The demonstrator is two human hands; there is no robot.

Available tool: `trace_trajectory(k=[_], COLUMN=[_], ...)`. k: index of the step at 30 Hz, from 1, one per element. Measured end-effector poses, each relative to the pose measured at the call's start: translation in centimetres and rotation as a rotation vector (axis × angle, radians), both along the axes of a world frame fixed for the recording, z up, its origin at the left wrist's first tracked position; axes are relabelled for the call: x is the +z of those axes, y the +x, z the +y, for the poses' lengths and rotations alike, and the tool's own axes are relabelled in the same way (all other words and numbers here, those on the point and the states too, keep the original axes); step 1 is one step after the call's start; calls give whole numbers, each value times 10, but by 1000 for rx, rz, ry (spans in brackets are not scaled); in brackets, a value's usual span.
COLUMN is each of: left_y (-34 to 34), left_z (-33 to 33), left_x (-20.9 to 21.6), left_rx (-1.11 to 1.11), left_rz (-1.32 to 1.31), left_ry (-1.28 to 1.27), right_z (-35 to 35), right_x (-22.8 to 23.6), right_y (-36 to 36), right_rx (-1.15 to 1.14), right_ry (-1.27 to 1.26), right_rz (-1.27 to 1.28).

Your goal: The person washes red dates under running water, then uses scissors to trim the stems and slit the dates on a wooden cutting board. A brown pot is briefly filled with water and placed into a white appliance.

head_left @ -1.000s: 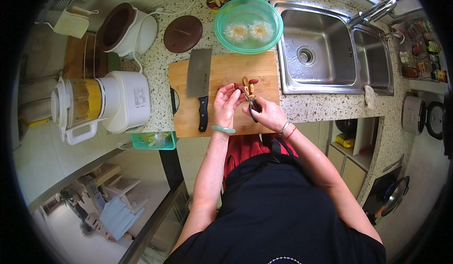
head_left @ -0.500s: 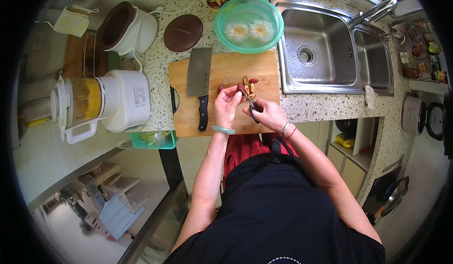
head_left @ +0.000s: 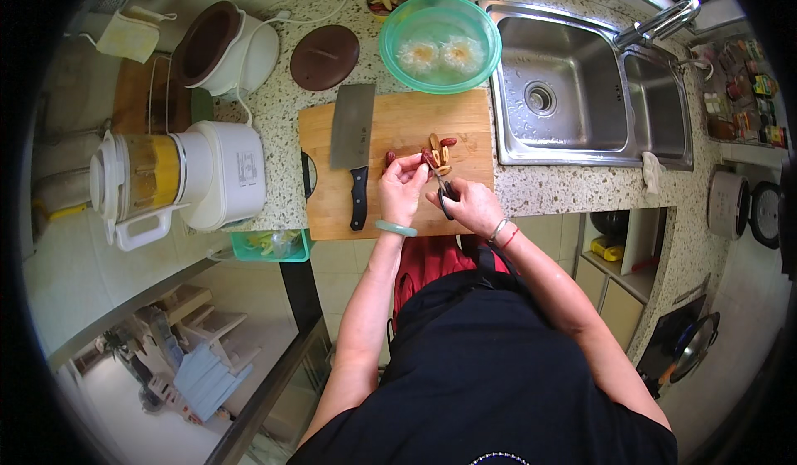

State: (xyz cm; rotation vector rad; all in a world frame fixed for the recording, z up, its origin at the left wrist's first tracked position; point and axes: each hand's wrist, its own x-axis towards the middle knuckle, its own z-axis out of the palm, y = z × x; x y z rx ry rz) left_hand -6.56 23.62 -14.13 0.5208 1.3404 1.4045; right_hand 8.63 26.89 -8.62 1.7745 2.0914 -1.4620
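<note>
Over the wooden cutting board [head_left: 407,116], my left hand [head_left: 402,193] pinches a dark red dried date [head_left: 427,157] between thumb and fingers. My right hand [head_left: 476,208] is closed around black-handled scissors [head_left: 447,203], whose blades reach up to the date; whether they cut into it cannot be made out. Just beyond lie several tan-and-brown oblong pieces [head_left: 443,157] and another red date [head_left: 449,142]. One more date [head_left: 390,158] rests by the fingers of my left hand. To the left, a cleaver [head_left: 352,129] lies flat with its black handle toward me.
A teal bowl [head_left: 384,54] with two whitish frilly clumps in liquid stands behind the board. On the right is a double steel sink [head_left: 506,145]. Leftward are a brown lid [head_left: 325,56], a white pot [head_left: 256,54] and a blender [head_left: 220,174]. A green bin [head_left: 249,253] hangs below the counter edge.
The whole view has shifted very slightly. Both hands keep their grips, and the scissors stay at the date with barely any movement.
</note>
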Motion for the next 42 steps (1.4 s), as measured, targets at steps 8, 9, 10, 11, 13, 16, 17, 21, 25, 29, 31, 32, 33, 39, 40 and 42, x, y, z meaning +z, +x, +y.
trace_trajectory(k=[8, 9, 10, 11, 13, 16, 17, 21, 25, 29, 31, 32, 33, 39, 40, 42], left_y=[4, 4, 3, 1, -1, -2, 0, 8, 6, 4, 4, 4, 4, 1, -1, -5], left_z=[-1, 0, 0, 0, -2, -2, -1, -2, -5, -5, -5, -5, -5, -10, -10, -10], left_x=[-4, -3, -3, -5, -10, -12, -9, 4, -2, -7, -10, -11, -12, -14, -14, -13], left_rx=[-22, -28, -25, -18, -10, -11, -13, -63, -49, -19, -8, -13, -18, -33, -58, -109], left_rz=[104, 114, 108, 102, 111, 137, 134, 253, 229, 196, 173, 169, 166, -44, -28, 7], left_ry=[2, -3, 2, 7, -1, -25, -24, -77, -87, -64, -55, -58, -61, -81, -88, -101], right_z=[1, 1, 1, 2, 3, 3, 2, 1, 2, -2, -1, 0, 1, 4, 5, 6], right_x=[-4, -6, -7, -2, 0, -2, -3, -8, -10, -25, -27, -27, -27, -18, -20, -22], right_y=[2, 3, 4, 3, 2, 2, 1, 0, 0, 0, 1, 2, 1, 1, 2, 5], right_rx=[-53, -57, -46, -33, -10, 1, -4, -62, -51, -73, -76, -78, -81, -74, -55, -17], right_ry=[-32, -35, -29, -23, -21, -20, -13, -21, -43, -30, -41, -55, -69, -186, -174, -150], right_rz=[38, 47, 43, 39, 34, 28, 20, 57, 49, 105, 119, 124, 128, 78, 69, 51])
